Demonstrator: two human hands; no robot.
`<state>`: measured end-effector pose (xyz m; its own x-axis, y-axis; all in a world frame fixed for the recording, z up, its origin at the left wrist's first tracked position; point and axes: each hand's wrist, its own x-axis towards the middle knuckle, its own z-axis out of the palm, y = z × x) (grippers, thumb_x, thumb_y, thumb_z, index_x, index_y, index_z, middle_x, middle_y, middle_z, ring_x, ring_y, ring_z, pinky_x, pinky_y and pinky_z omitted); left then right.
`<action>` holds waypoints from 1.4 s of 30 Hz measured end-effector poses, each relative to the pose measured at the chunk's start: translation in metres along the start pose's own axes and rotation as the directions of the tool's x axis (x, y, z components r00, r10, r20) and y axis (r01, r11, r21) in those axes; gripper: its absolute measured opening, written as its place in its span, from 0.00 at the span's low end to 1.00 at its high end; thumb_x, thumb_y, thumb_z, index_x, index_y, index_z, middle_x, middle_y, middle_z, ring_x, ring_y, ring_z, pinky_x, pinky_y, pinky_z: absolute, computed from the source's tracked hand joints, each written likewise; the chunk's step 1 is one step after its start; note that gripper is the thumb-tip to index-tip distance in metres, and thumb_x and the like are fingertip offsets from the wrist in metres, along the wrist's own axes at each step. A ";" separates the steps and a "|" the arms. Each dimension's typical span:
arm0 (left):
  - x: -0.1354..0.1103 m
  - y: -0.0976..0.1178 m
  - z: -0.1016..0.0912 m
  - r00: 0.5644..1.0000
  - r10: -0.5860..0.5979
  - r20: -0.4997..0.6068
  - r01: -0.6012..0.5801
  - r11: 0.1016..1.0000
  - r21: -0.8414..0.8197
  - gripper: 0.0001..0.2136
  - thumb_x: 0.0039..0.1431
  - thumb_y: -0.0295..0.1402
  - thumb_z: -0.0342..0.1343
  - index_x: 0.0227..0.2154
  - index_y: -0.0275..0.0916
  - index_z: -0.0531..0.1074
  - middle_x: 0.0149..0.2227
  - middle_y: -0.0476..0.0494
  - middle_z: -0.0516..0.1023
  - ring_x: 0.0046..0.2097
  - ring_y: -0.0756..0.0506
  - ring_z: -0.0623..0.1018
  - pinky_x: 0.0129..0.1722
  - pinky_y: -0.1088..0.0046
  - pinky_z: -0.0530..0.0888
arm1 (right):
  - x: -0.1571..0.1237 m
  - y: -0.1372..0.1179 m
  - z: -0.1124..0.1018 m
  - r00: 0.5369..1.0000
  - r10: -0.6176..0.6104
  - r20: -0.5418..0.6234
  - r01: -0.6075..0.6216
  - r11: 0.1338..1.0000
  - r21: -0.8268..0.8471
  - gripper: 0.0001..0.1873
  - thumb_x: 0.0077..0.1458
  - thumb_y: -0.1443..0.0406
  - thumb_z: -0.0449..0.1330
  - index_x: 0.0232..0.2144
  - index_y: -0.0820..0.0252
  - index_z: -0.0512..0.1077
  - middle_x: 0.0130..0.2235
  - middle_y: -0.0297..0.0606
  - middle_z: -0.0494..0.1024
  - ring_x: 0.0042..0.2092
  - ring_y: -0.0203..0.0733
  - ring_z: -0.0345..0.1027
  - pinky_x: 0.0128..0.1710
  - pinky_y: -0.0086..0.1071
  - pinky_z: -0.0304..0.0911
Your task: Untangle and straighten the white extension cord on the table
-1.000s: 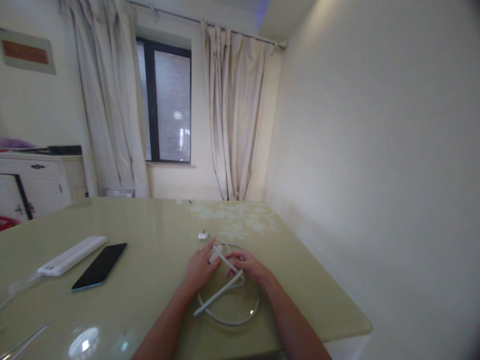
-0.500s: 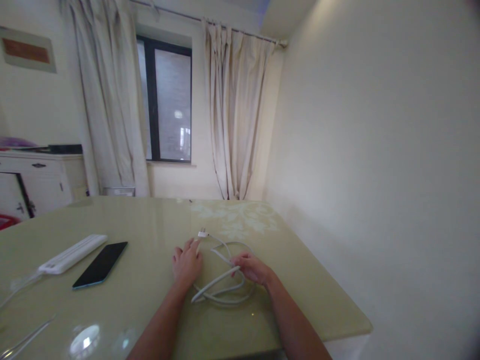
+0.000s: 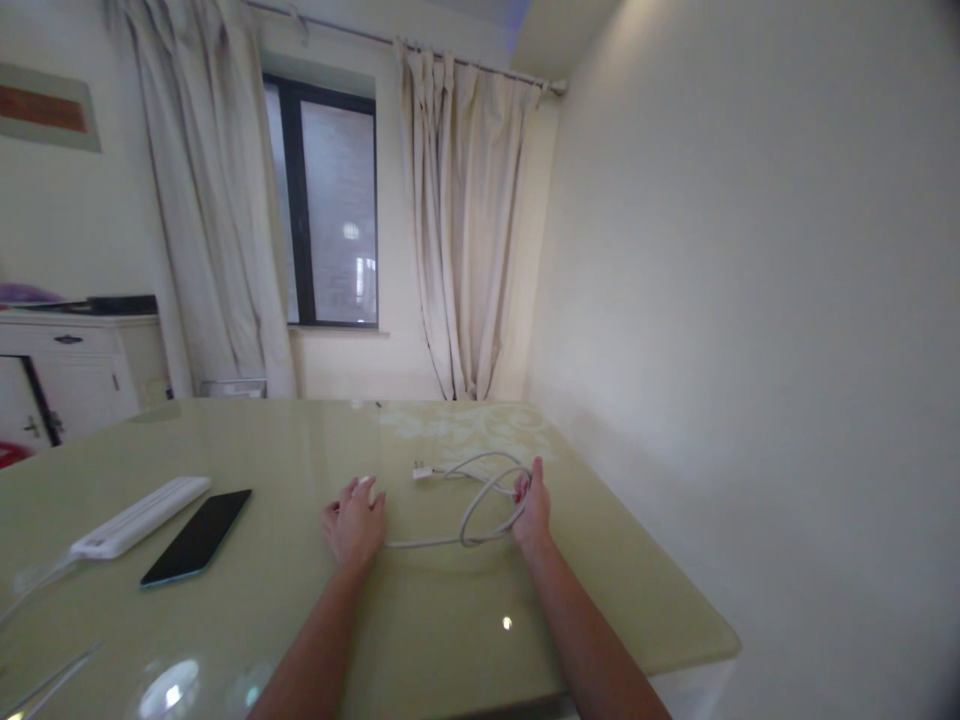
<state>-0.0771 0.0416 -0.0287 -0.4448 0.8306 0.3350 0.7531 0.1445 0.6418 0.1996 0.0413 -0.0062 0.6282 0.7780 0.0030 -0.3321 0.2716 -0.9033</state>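
Note:
A white cable (image 3: 480, 505) lies in a loose loop on the glossy green table (image 3: 300, 440), its small plug end (image 3: 422, 472) pointing left. My right hand (image 3: 532, 510) grips the right side of the loop, fingers curled round the strands. My left hand (image 3: 354, 522) rests flat on the table with fingers spread, at the cable's near end; something small and white shows at its fingertips. I cannot tell whether it pins the cable.
A black phone (image 3: 197, 535) and a white power strip (image 3: 139, 515) lie at the left. The wall runs close along the table's right edge. A white cabinet (image 3: 67, 375) and curtained window stand behind.
My right hand has carried the cable loop away from me and to the right, loosening the coil. My left hand has let go and slid left onto the table.

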 end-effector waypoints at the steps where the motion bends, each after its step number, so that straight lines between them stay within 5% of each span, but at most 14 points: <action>1: -0.001 0.002 -0.001 1.000 0.013 -0.014 -0.013 1.000 0.001 0.19 0.66 0.38 0.51 0.57 0.44 0.75 0.67 0.38 0.68 0.65 0.28 0.65 0.59 0.44 0.65 | -0.001 0.002 -0.001 1.000 -0.024 0.002 0.024 0.999 -0.026 0.35 0.51 0.32 0.55 0.17 0.52 0.55 0.17 0.25 0.57 0.19 0.32 0.51 0.21 0.30 0.52; 5: -0.012 0.016 -0.007 0.954 0.299 0.019 -0.285 0.925 -0.251 0.23 0.71 0.42 0.40 0.50 0.42 0.79 0.58 0.35 0.77 0.60 0.33 0.71 0.60 0.49 0.66 | -0.009 0.008 -0.002 0.991 -0.128 0.032 0.131 0.983 -0.126 0.36 0.51 0.30 0.53 0.19 0.52 0.56 0.19 0.25 0.56 0.22 0.34 0.51 0.23 0.31 0.51; 9: -0.045 0.037 -0.010 0.621 0.754 0.215 -0.499 0.592 -0.634 0.28 0.68 0.55 0.39 0.46 0.41 0.79 0.45 0.37 0.82 0.49 0.38 0.78 0.55 0.59 0.71 | -0.013 0.010 -0.005 0.973 -0.229 -0.007 0.220 0.940 -0.261 0.35 0.55 0.30 0.49 0.19 0.52 0.57 0.19 0.26 0.56 0.24 0.36 0.51 0.25 0.32 0.52; 11: -0.063 0.048 -0.008 0.486 0.803 0.344 -0.553 0.588 -0.590 0.23 0.65 0.54 0.50 0.42 0.41 0.80 0.43 0.39 0.83 0.47 0.39 0.79 0.52 0.63 0.71 | -0.012 0.011 -0.005 0.966 -0.259 -0.026 0.239 0.923 -0.303 0.35 0.57 0.31 0.47 0.19 0.52 0.57 0.20 0.27 0.57 0.24 0.37 0.53 0.26 0.33 0.53; 12: -0.070 0.053 -0.006 0.468 0.784 0.407 -0.581 0.620 -0.527 0.20 0.64 0.52 0.53 0.39 0.41 0.80 0.41 0.40 0.83 0.45 0.40 0.79 0.48 0.66 0.71 | -0.011 0.011 -0.006 0.966 -0.259 -0.023 0.239 0.918 -0.315 0.35 0.58 0.32 0.46 0.20 0.52 0.57 0.20 0.28 0.58 0.25 0.38 0.54 0.26 0.33 0.54; 16: -0.074 0.059 0.000 0.617 0.611 0.495 -0.583 0.778 -0.233 0.15 0.69 0.40 0.47 0.36 0.40 0.78 0.34 0.41 0.83 0.36 0.43 0.80 0.37 0.70 0.68 | -0.009 0.008 -0.007 0.918 -0.397 0.008 0.363 0.830 -0.423 0.32 0.63 0.37 0.45 0.24 0.54 0.63 0.25 0.35 0.67 0.30 0.44 0.62 0.33 0.38 0.61; 21: -0.046 0.045 0.001 0.867 0.457 0.197 -0.464 0.886 -0.014 0.17 0.72 0.37 0.41 0.40 0.38 0.75 0.34 0.38 0.83 0.37 0.40 0.82 0.43 0.65 0.68 | -0.027 -0.002 -0.006 0.517 -0.781 0.349 0.811 0.318 -0.491 0.16 0.68 0.53 0.53 0.41 0.58 0.71 0.42 0.44 0.76 0.47 0.49 0.67 0.51 0.44 0.62; 24: -0.036 0.038 0.000 0.905 0.425 -0.008 -0.423 0.898 -0.121 0.16 0.71 0.35 0.39 0.40 0.38 0.73 0.32 0.39 0.82 0.38 0.40 0.81 0.47 0.61 0.68 | -0.051 0.004 0.001 0.290 -0.675 0.678 0.942 0.076 -0.326 0.11 0.68 0.59 0.57 0.48 0.55 0.73 0.48 0.46 0.77 0.53 0.49 0.68 0.55 0.43 0.61; 26: -0.034 0.036 -0.001 0.915 0.399 -0.060 -0.400 0.879 -0.259 0.16 0.70 0.36 0.39 0.41 0.39 0.72 0.32 0.41 0.80 0.37 0.40 0.80 0.44 0.63 0.70 | -0.065 0.013 0.009 0.218 -0.478 0.851 0.972 0.024 -0.236 0.13 0.65 0.59 0.60 0.50 0.54 0.74 0.48 0.45 0.79 0.52 0.49 0.71 0.55 0.43 0.61; 30: -0.032 0.039 -0.007 0.923 0.379 -0.061 -0.367 0.822 -0.436 0.14 0.69 0.38 0.40 0.40 0.42 0.71 0.33 0.43 0.78 0.37 0.41 0.78 0.41 0.65 0.72 | -0.070 0.023 0.021 0.306 -0.139 0.942 0.939 0.210 -0.274 0.10 0.67 0.62 0.57 0.45 0.53 0.78 0.37 0.40 0.83 0.42 0.46 0.75 0.50 0.38 0.63; 33: -0.018 0.046 -0.013 0.917 0.398 0.016 -0.364 0.854 -0.371 0.13 0.67 0.35 0.42 0.38 0.44 0.73 0.33 0.44 0.80 0.39 0.41 0.79 0.45 0.64 0.71 | -0.055 0.011 0.024 0.420 -0.221 0.880 0.819 0.510 -0.263 0.15 0.69 0.60 0.53 0.40 0.53 0.79 0.36 0.39 0.83 0.41 0.45 0.76 0.46 0.36 0.66; 36: 0.009 0.054 -0.021 0.901 0.395 0.178 -0.342 0.901 -0.266 0.15 0.67 0.35 0.43 0.31 0.42 0.74 0.29 0.44 0.80 0.36 0.41 0.79 0.42 0.65 0.70 | -0.029 -0.013 0.027 0.622 -0.366 0.692 0.663 0.716 -0.218 0.17 0.67 0.56 0.53 0.38 0.55 0.79 0.34 0.39 0.82 0.37 0.44 0.76 0.43 0.34 0.67; 39: 0.038 0.066 -0.029 0.895 0.371 0.247 -0.318 0.920 -0.230 0.19 0.68 0.36 0.42 0.24 0.41 0.71 0.25 0.44 0.77 0.32 0.42 0.77 0.34 0.68 0.67 | -0.006 -0.036 0.037 0.722 -0.350 0.596 0.619 0.711 -0.333 0.14 0.64 0.57 0.56 0.33 0.56 0.78 0.29 0.36 0.81 0.33 0.43 0.74 0.39 0.32 0.64; 42: 0.054 0.090 -0.037 0.896 0.384 0.222 -0.336 0.914 -0.227 0.18 0.69 0.33 0.41 0.26 0.40 0.71 0.27 0.42 0.77 0.33 0.42 0.77 0.35 0.69 0.67 | -0.002 -0.055 0.057 0.682 -0.235 0.693 0.707 0.455 -0.541 0.09 0.62 0.62 0.59 0.31 0.55 0.78 0.30 0.36 0.81 0.34 0.42 0.73 0.36 0.30 0.60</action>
<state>-0.0513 0.0794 0.0730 -0.0018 0.9191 0.3941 0.7280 -0.2690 0.6306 0.1766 0.0577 0.0676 0.0191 0.8590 0.5116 0.6738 0.3670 -0.6413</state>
